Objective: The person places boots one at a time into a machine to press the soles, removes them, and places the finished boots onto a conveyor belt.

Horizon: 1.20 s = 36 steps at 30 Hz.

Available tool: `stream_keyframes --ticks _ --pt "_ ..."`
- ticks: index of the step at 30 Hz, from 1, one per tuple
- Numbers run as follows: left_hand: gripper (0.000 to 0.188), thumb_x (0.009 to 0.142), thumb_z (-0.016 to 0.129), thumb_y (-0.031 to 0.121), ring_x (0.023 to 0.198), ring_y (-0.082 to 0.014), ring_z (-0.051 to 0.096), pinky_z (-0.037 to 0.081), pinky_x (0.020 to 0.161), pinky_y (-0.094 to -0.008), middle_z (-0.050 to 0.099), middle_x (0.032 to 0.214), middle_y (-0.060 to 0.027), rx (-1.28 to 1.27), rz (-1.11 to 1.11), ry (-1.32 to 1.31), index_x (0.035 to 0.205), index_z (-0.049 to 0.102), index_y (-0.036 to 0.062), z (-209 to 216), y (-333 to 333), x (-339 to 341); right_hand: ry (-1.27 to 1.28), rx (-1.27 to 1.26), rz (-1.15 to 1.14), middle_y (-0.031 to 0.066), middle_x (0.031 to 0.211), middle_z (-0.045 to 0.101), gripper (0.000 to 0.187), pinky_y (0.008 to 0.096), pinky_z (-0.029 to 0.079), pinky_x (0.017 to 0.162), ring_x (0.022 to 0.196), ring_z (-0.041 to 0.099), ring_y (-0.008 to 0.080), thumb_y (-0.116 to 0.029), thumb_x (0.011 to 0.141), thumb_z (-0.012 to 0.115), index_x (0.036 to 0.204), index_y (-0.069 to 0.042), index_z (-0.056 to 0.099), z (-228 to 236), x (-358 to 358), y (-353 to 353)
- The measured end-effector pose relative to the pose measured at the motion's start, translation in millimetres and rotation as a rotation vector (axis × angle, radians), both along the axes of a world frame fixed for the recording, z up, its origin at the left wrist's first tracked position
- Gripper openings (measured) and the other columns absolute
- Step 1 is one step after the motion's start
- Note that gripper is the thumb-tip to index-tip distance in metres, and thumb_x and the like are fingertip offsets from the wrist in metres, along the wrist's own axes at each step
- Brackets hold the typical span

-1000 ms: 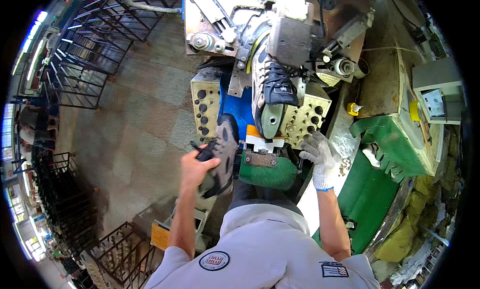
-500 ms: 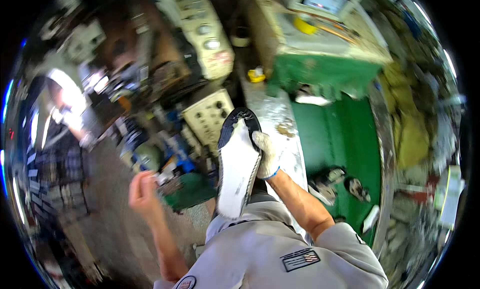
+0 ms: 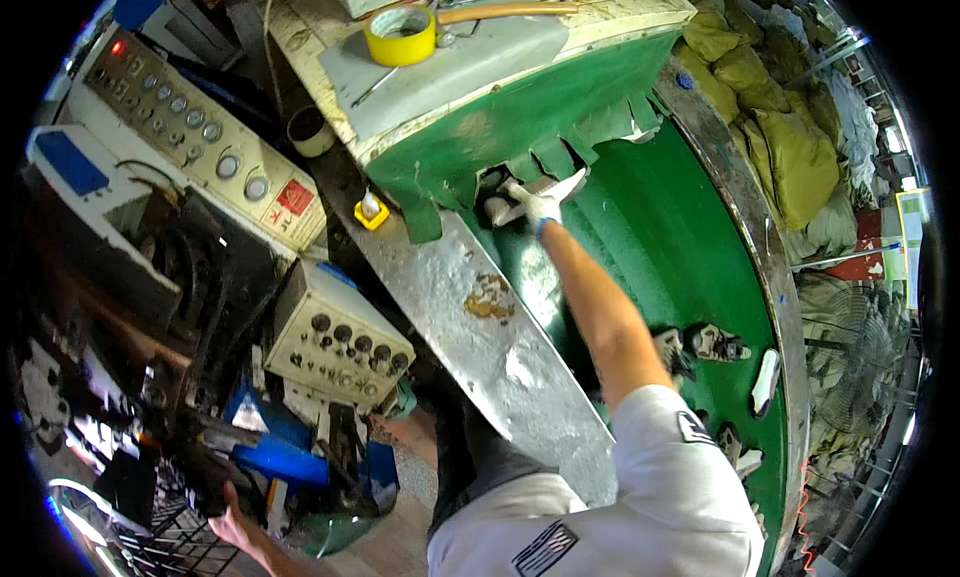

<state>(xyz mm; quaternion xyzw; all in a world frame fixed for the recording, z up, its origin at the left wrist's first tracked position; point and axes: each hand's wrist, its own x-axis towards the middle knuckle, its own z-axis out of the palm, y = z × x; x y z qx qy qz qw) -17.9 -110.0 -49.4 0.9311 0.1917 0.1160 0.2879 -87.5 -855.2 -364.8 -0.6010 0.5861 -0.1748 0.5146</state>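
Observation:
My right hand (image 3: 537,205), in a pale work glove, reaches far forward over the green conveyor belt (image 3: 640,237). Its fingers are around a shoe upper (image 3: 560,184) with a white underside, low against the belt beside the ragged green curtain (image 3: 500,117). The glove hides part of that shoe, and its dark end lies in the curtain's shadow. My left hand (image 3: 232,525) is bare and low at the far left, near a black wire basket (image 3: 185,547) and blue machine parts. Its fingers are partly hidden against the dark background.
Several shoe uppers (image 3: 718,343) lie along the belt's right side. A metal ledge (image 3: 500,347) borders the belt on the left. Yellow tape (image 3: 400,35) and hand tools sit on the bench above the curtain. Control boxes (image 3: 335,342) stand left; yellow-green sacks (image 3: 800,162) are piled right.
My right hand has gone from in front of my body, where it held a white-bottomed shoe upper, forward to the belt. My view has turned right, and my left hand now shows lower left.

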Motion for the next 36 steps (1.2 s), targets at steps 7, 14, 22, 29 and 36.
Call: stream_keyframes --ticks 7,14,22,29,36 --pt "0.042 0.081 0.078 0.007 0.098 -0.0263 0.063 0.049 0.09 -0.039 0.071 0.115 -0.0151 -0.11 -0.125 -0.122 0.119 0.068 -0.0061 -9 25 -2 -0.693 0.475 -0.214 0.0147 0.102 0.067 0.034 0.0452 0.059 0.069 0.081 0.067 0.0284 -0.003 0.084 0.074 0.116 -0.001 0.061 42 8 61" --pt "0.029 0.087 0.07 0.002 0.088 -0.018 0.06 0.05 0.085 -0.0335 0.067 0.093 -0.0063 -0.214 -0.207 0.262 0.114 0.067 -0.008 -19 122 -57 -1.114 1.11 0.283 0.0147 0.136 0.058 0.066 0.0457 0.045 0.111 0.127 0.056 0.0306 -0.029 0.089 0.072 0.144 -0.004 0.045 202 -85 284" --pt "0.048 0.096 0.068 0.014 0.099 -0.0188 0.067 0.056 0.087 -0.0327 0.067 0.122 -0.0147 -1.185 -0.257 0.272 0.139 0.054 -0.0035 40 0 -10 -0.704 1.565 0.503 0.0117 0.122 0.067 0.048 0.0372 0.057 0.091 0.104 0.068 0.0221 -0.032 0.1 0.062 0.134 0.0 0.056 256 -13 505" --pt "0.031 0.087 0.072 -0.003 0.08 -0.0164 0.069 0.058 0.072 -0.0247 0.07 0.099 -0.0128 -1.241 -0.01 -0.06 0.116 0.064 -0.0094 19 69 10 -0.603 1.073 0.889 0.0091 0.119 0.068 0.05 0.0315 0.053 0.093 0.104 0.065 0.0167 -0.029 0.101 0.061 0.138 0.003 0.054 313 59 597" --pt "0.046 0.083 0.063 -0.012 0.098 -0.0229 0.071 0.06 0.082 -0.0294 0.068 0.117 -0.018 -1.285 0.021 -0.251 0.128 0.057 -0.0108 5 84 50 -0.63 0.934 0.848 0.0055 0.113 0.07 0.038 0.0273 0.053 0.084 0.096 0.066 0.0133 -0.028 0.102 0.058 0.129 -0.001 0.064 309 113 637"
